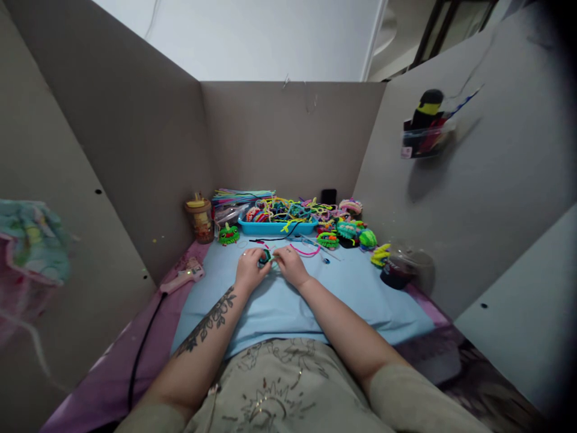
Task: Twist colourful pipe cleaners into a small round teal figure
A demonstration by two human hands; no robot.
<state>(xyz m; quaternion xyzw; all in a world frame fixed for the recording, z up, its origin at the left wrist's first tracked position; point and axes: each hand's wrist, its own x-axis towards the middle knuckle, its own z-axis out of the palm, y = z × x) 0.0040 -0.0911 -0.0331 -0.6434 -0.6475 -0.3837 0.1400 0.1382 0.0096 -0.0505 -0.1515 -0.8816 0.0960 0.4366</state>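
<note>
On the near side of the tray (277,229), the left hand (250,269) is clamping a dark green piece (265,257) between thumb and fingers. The right hand (292,266) is keeping its fingertips together just beside it, where a pale strand (272,259) is showing; whether those fingertips are gripping the strand, I cannot tell. By my judgement, the piece could be slipping or bending out of shape if the left pinch were loosening while the right fingers were tugging, and a pink stem (307,252) could be snagging on the right knuckles, since it is lying so near them. The piece itself is sitting at the left fingertips, on their inner side, facing the right hand.

Farther out, the tray is holding a tangle of stems (295,210), and the pink stem is curving in front of its right half. A frog toy (228,235) is sitting just left of the tray, with a cup (199,221) standing beyond that on the same side. A glue gun (187,275) is lying nearer than the tray and well left of it. Right of the tray, a green ball (368,240) is resting on the tabletop (288,313).
</note>
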